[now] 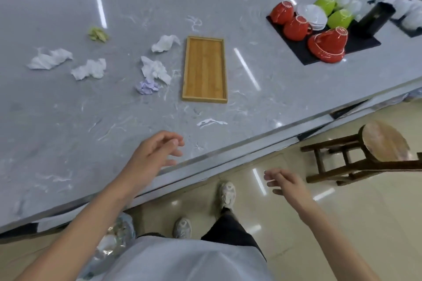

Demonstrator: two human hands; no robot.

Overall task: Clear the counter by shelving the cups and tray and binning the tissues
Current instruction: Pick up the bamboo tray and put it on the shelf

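An empty wooden tray (204, 68) lies on the grey marble counter (91, 121). Left of it are several crumpled white tissues (155, 69), a lilac one (147, 86) and a green one (98, 34). At the far right, red cups (296, 27) and green cups (340, 18) stand upside down on a black mat (365, 44) beside stacked white saucers (311, 16). My left hand (153, 155) hovers open over the counter's near edge, below the tray. My right hand (285, 183) is open over the floor, holding nothing.
A black box (374, 18) stands on the mat, with white crumpled items behind it. A wooden stool (370, 155) stands on the floor at the right. A bin with a clear plastic liner (114, 242) sits below the counter by my left arm.
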